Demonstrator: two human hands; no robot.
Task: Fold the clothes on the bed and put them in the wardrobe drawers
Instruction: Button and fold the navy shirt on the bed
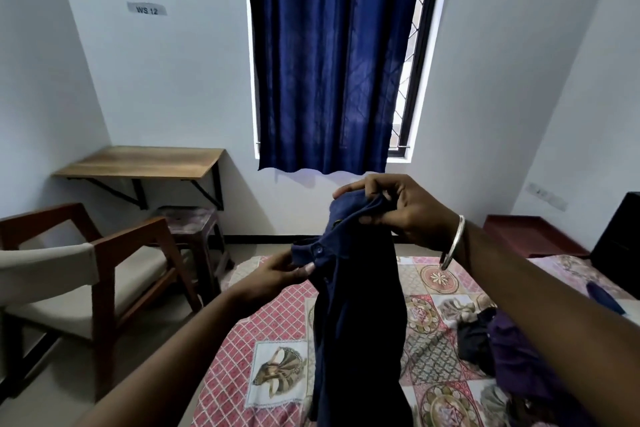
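Right hand (405, 211): thumb and curled fingers pinch a bunched top edge of the dark navy buttoned cotton garment (356, 315), held high at about 12 o'clock from the cloth's middle. A silver metal bangle (453, 243) sits on that wrist.

Left hand (273, 274): thumb and fingertips pinch the lower, near edge of the same top hem, close to a button, at about 10 o'clock from the cloth's middle.

The garment hangs clear between my two grips, over the pink and cream patterned bedspread (263, 333). Whether its lower end touches the bed I cannot tell; it runs off the bottom of the view.

Long axis: near vertical, 12 to 6 o'clock. Bunched, buttoned end points up; loose end points down.

Judgement on the step: I am finding the top edge to open it out. To do it well, I would slide both pinches apart along the hem to the corners, let the weight pull out creases, then lay it flat on bare bedspread.

At 3 to 4 o'clock lies a heap of dark purple and black unfolded clothes (502, 347), well apart from the hanging piece. A wooden armchair with a cream cushion (90, 270) stands at 9 o'clock.
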